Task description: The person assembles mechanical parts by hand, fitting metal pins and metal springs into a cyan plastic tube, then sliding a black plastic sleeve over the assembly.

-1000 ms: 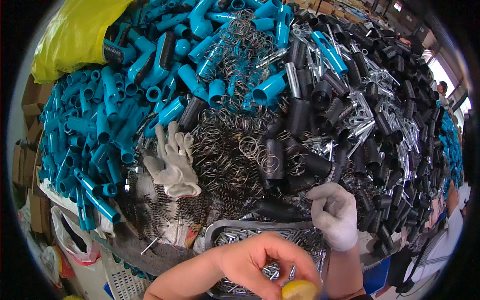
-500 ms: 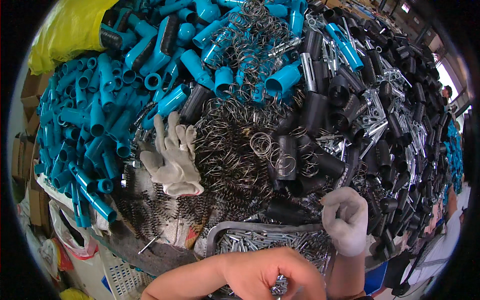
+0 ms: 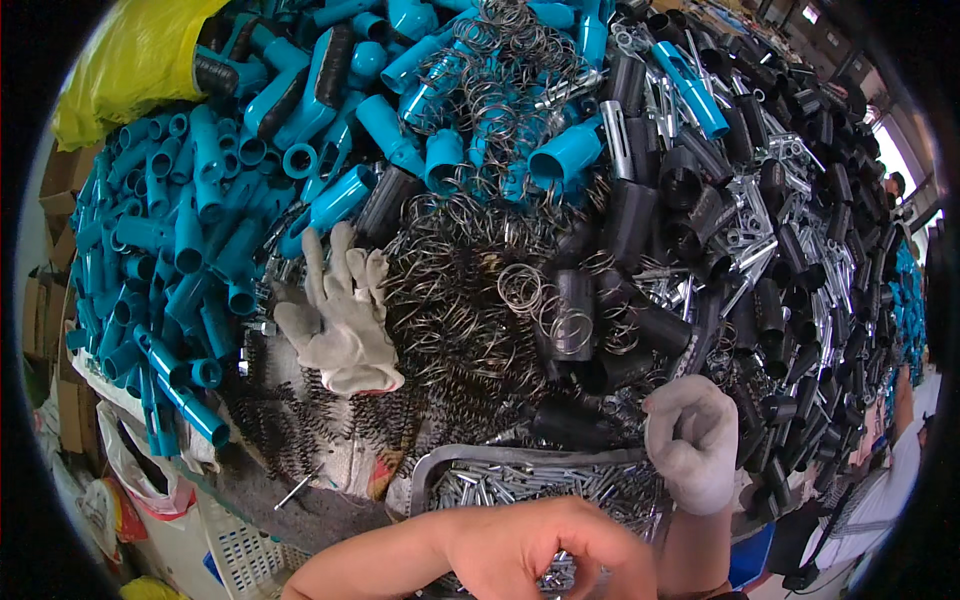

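Note:
My bare left hand (image 3: 545, 550) reaches in from the lower left, over a grey-rimmed tray (image 3: 530, 453) of small metal pins (image 3: 510, 482). Its thumb and fingers curl into a loop, with the tips near the lower picture edge; anything between them cannot be made out. To its right, my right hand (image 3: 690, 445) wears a pale work glove and stands at the tray's right end. Those fingers are bent round and pressed together; what they hold, if anything, is hidden.
An empty pale glove (image 3: 345, 320) lies beside heaped dark springs (image 3: 460, 300). Teal tubular parts (image 3: 190, 235) pile up left and behind, black sleeves (image 3: 630, 225) and silver rods (image 3: 760, 250) on the right. A yellow bag (image 3: 130, 75) and a white basket (image 3: 250, 550) stand left.
Both hands keep nearly the same place and shape. The whole scene has shifted very slightly to the left, and the left hand's fingers have moved a little.

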The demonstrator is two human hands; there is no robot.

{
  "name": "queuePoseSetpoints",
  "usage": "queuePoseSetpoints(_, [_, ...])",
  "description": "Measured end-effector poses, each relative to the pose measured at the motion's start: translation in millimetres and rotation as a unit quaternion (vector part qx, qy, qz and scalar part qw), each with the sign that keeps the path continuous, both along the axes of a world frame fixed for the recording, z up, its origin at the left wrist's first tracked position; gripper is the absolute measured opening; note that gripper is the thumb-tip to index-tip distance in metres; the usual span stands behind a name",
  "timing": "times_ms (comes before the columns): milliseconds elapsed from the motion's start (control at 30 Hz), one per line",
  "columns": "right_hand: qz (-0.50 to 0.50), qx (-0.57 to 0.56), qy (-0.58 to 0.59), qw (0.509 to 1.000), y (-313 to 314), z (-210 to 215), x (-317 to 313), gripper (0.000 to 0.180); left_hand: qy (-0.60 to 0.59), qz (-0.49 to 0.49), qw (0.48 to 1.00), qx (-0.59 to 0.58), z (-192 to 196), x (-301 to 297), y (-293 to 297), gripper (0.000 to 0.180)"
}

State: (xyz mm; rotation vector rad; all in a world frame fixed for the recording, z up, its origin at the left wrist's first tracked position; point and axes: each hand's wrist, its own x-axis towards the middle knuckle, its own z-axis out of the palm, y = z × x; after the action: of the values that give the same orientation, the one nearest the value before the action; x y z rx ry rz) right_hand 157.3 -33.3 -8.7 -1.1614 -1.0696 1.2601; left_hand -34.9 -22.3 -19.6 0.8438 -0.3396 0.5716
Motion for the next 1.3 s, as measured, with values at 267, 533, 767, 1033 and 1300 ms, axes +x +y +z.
queuePoseSetpoints(267, [0.011,-0.003,0.007,1.0,0,1,0,0.041,-0.007,-0.015,1.0,-0.008,3,1,-1,0.047])
queuePoseSetpoints(533, [-0.002,0.003,0.0,1.0,-1,-1,1,0.044,-0.043,-0.008,0.999,0.015,7,6,0,0.041])
queuePoseSetpoints(767, [0.001,-0.012,0.0,1.0,-1,1,0,0.042,-0.093,-0.017,0.995,-0.011,9,10,-14,0.04])
queuePoseSetpoints(1033, [-0.009,0.008,-0.02,1.0,1,-4,2,0.042,-0.096,-0.003,0.995,-0.035,6,6,-4,0.039])
queuePoseSetpoints(1300, [-0.004,-0.002,-0.018,1.0,3,5,1,0.042,0.099,-0.027,0.971,-0.215,4,-2,-3,0.052])
